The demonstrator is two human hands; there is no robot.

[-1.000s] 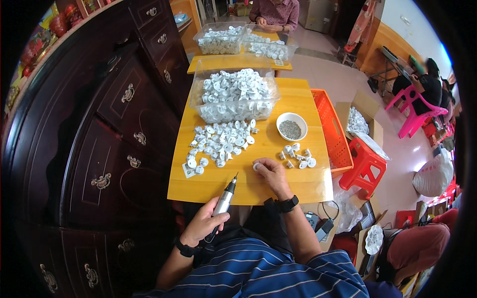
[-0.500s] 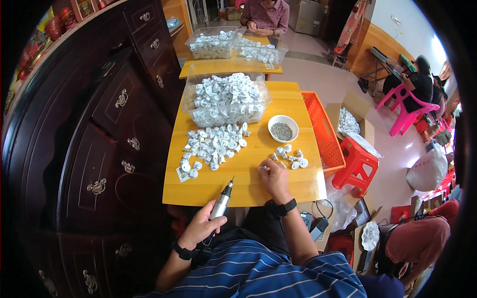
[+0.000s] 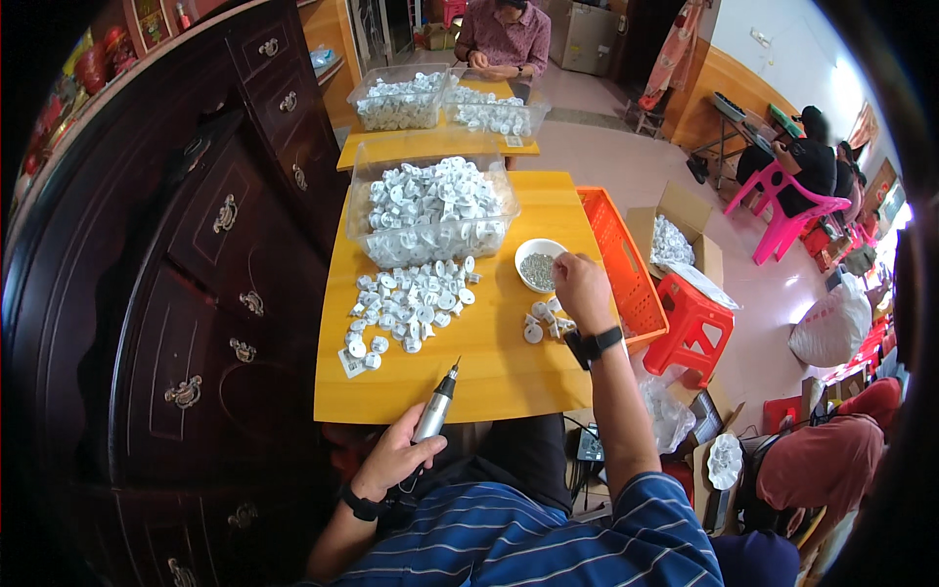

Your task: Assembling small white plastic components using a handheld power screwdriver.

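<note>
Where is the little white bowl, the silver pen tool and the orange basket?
White bowl (image 3: 539, 264), head view, on its grey contents.
Silver pen tool (image 3: 431, 415), head view, mid-barrel, in the left hand.
Orange basket (image 3: 618, 262), head view, on its mesh wall.

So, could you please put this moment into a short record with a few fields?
left hand: left hand grips a pen-shaped power tool, tip up, at the near table edge
right hand: right hand reaches to the small white bowl of grey bits
table: yellow table with a loose pile of white parts
bin: clear bin full of white parts
beside: orange crate
</note>
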